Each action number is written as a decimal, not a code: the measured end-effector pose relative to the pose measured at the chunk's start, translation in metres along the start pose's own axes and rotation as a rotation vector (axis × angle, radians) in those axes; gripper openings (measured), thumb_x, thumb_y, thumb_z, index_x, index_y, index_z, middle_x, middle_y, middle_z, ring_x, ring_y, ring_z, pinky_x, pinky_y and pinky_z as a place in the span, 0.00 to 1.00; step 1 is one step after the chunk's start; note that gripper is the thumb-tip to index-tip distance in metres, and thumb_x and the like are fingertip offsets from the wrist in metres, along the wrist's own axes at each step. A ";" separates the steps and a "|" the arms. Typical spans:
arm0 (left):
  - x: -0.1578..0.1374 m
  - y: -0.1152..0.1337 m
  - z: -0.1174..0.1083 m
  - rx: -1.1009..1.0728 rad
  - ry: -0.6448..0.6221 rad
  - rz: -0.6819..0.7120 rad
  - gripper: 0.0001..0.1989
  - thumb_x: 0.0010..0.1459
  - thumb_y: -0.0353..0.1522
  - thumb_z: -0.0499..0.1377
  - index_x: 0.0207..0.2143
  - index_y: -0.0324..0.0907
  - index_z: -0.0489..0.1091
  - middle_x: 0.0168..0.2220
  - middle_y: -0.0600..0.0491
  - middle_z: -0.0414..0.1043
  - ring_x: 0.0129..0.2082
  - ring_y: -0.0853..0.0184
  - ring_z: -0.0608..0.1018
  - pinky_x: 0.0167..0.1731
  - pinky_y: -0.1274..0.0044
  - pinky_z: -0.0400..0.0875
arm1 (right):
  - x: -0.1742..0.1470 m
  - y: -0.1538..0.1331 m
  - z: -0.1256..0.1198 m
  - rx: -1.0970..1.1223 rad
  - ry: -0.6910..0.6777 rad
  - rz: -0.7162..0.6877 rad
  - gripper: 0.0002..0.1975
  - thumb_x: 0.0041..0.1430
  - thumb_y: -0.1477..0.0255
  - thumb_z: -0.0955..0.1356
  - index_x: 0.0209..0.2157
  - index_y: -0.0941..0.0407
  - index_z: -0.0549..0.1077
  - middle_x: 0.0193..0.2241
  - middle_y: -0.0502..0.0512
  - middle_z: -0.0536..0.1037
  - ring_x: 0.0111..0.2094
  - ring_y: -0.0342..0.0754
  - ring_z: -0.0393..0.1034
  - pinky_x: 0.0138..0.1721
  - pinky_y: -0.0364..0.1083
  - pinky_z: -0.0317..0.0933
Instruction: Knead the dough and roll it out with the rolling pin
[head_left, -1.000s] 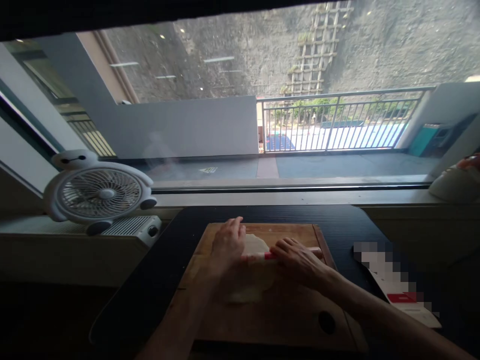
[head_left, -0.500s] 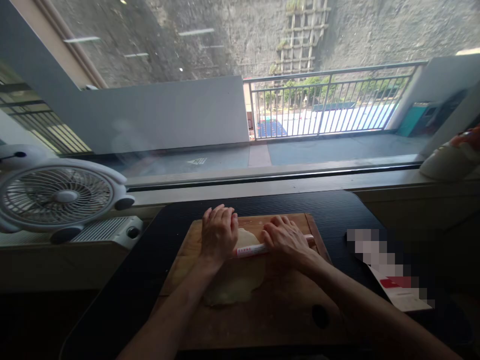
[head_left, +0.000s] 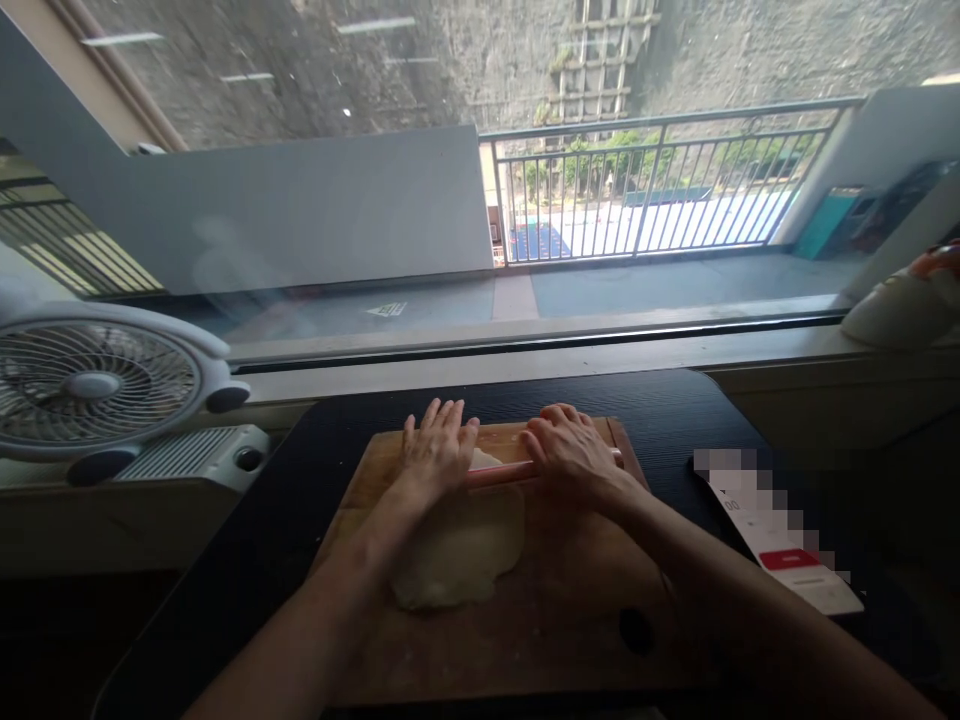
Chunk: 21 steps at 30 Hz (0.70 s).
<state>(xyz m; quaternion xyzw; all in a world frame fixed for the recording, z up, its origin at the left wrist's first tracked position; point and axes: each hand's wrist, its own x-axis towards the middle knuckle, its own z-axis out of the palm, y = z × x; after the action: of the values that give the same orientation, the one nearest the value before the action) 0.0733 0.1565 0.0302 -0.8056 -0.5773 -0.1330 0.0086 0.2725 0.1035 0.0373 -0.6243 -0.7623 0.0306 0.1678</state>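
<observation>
A pale sheet of dough (head_left: 463, 555) lies flat on a wooden cutting board (head_left: 495, 650). Across its far part runs a slim pinkish rolling pin (head_left: 501, 474). My left hand (head_left: 437, 448) rests palm down over the pin's left end, its fingers stretched forward and apart. Bent over the right part of the pin are the fingers of my right hand (head_left: 571, 455), with the pin's tip showing just beyond it. Both hands hide portions of the pin, and my left hand and forearm cover the dough's left edge.
The board sits on a black table (head_left: 292, 500) by a window. At left, a white fan (head_left: 97, 385) stands on the sill side. A leaflet with a red band (head_left: 787, 560), partly pixelated, lies at the table's right. A white figure (head_left: 900, 310) stands on the sill.
The rolling pin has turned, so its printed label no longer shows, and moved slightly away over the dough. My left fingers have straightened and spread. The view has shifted a little.
</observation>
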 end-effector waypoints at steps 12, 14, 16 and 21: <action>-0.024 0.007 -0.007 0.087 -0.107 0.061 0.28 0.63 0.43 0.41 0.61 0.42 0.54 0.63 0.50 0.53 0.64 0.59 0.52 0.61 0.58 0.43 | -0.028 0.002 0.001 -0.005 -0.010 -0.054 0.18 0.66 0.62 0.55 0.43 0.53 0.71 0.53 0.57 0.67 0.62 0.56 0.45 0.58 0.57 0.43; 0.002 0.004 -0.004 0.086 -0.115 -0.002 0.28 0.64 0.43 0.39 0.61 0.40 0.55 0.63 0.48 0.54 0.64 0.58 0.53 0.60 0.57 0.46 | -0.008 0.004 0.000 -0.014 -0.039 -0.013 0.20 0.66 0.60 0.54 0.41 0.54 0.72 0.53 0.58 0.66 0.62 0.57 0.46 0.56 0.57 0.46; 0.007 0.004 -0.005 0.083 -0.108 -0.022 0.28 0.64 0.42 0.37 0.61 0.39 0.55 0.62 0.48 0.56 0.63 0.57 0.55 0.59 0.56 0.48 | -0.002 0.006 0.000 -0.025 -0.058 0.015 0.22 0.66 0.59 0.53 0.43 0.55 0.72 0.56 0.60 0.63 0.62 0.57 0.46 0.56 0.57 0.48; -0.062 0.010 -0.013 0.091 -0.092 0.102 0.27 0.63 0.43 0.40 0.62 0.44 0.53 0.63 0.53 0.53 0.64 0.59 0.53 0.60 0.58 0.47 | -0.051 0.002 0.002 -0.054 -0.021 -0.097 0.24 0.65 0.58 0.56 0.55 0.56 0.63 0.60 0.60 0.58 0.63 0.57 0.43 0.59 0.58 0.43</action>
<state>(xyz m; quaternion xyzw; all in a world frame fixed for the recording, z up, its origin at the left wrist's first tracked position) 0.0614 0.0938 0.0303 -0.8380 -0.5407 -0.0689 0.0251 0.2824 0.0551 0.0238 -0.5905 -0.7940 0.0085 0.1439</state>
